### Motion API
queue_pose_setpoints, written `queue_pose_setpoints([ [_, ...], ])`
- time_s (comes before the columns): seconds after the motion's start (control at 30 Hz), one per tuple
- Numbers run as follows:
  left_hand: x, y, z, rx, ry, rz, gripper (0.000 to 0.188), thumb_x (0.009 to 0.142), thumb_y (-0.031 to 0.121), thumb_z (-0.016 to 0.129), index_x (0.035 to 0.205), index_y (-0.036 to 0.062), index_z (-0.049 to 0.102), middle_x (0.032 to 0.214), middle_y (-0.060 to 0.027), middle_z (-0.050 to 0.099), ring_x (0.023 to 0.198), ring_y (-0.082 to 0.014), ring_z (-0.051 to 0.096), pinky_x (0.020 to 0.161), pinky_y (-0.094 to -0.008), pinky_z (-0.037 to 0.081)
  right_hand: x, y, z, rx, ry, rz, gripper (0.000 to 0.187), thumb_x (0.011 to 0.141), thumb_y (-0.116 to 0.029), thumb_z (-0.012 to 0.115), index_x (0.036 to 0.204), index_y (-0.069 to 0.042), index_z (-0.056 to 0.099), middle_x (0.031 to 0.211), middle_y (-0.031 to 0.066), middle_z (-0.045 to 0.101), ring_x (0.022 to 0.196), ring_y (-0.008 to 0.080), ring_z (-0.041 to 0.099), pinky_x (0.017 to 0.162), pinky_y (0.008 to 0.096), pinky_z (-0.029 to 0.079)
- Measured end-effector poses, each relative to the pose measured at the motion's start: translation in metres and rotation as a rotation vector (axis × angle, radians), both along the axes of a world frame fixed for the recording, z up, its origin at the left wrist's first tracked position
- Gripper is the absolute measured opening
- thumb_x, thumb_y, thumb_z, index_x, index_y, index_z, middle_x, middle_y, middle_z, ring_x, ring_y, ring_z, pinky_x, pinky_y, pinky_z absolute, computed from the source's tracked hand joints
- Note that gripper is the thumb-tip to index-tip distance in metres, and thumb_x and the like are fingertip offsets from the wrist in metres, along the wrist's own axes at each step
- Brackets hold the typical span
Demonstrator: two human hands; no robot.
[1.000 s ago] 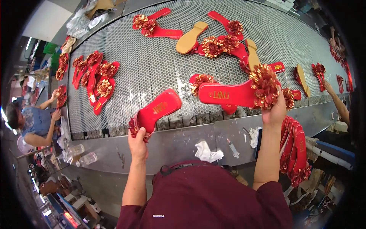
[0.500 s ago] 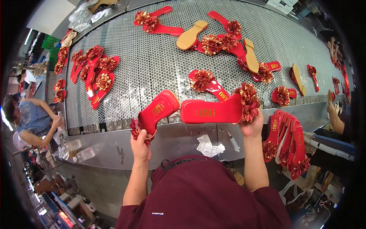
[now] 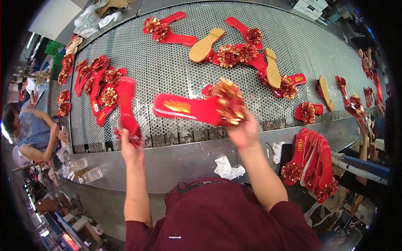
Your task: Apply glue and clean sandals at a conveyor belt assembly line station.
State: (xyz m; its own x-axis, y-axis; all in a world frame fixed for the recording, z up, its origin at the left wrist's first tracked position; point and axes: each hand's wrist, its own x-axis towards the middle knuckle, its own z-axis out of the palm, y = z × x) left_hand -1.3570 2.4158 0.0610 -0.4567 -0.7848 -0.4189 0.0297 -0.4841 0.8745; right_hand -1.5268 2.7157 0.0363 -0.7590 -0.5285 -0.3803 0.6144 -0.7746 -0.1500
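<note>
My left hand [image 3: 133, 150] grips a red sandal [image 3: 127, 98] by its flower end, with the heel pointing away from me; motion blurs it. My right hand [image 3: 243, 130] is closed round the flower end of another red sandal [image 3: 190, 109], whose glossy insole faces up and whose heel points left. Its big red-and-gold flower [image 3: 228, 100] covers part of a sandal [image 3: 207, 90] lying behind it. Both held sandals are above the near edge of the perforated metal conveyor [image 3: 167, 67]. Left of my left hand lies a cluster of red flower sandals [image 3: 98, 77].
More sandals lie across the conveyor, some with tan soles [image 3: 206, 45] up. A row of red sandals [image 3: 312, 161] hangs at right. On the metal ledge [image 3: 180, 161] are a crumpled white cloth [image 3: 228, 168] and clear bottles [image 3: 91, 175]. A seated person [image 3: 35, 134] is at left; a co-worker's arm [image 3: 365, 138] reaches in at right.
Both my hands have moved left with their sandals. The left sandal has swung to point away from me. At right, the co-worker's hand now holds up a flower sandal.
</note>
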Motion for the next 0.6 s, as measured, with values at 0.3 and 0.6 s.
queue_pose_setpoints([
  [0.3,-0.032,-0.025,-0.041,-0.012,-0.195,0.139,0.061,0.092,0.035,0.057,0.142,0.0075,0.034,0.143,-0.0150,0.036,0.131,-0.0313,0.036,0.104,-0.0453,0.034,0.027,-0.049,-0.045,1.176,1.066,0.460,0.052,0.083,-0.029,0.067,0.126,-0.006,0.050,0.129,0.0187,0.051,0.118,0.0322,0.050,0.100,0.0466,0.039],
  [0.6,-0.184,-0.020,-0.055,-0.845,-0.431,-0.388,0.054,0.085,0.030,0.066,0.123,-0.0046,0.051,0.115,-0.0162,0.058,0.109,-0.0239,0.055,0.094,-0.0337,0.043,-0.052,0.029,-0.088,1.900,1.373,0.607,0.094,0.067,-0.043,0.079,0.140,-0.006,0.033,0.144,0.0216,0.031,0.135,0.0399,0.024,0.112,0.0517,0.017],
])
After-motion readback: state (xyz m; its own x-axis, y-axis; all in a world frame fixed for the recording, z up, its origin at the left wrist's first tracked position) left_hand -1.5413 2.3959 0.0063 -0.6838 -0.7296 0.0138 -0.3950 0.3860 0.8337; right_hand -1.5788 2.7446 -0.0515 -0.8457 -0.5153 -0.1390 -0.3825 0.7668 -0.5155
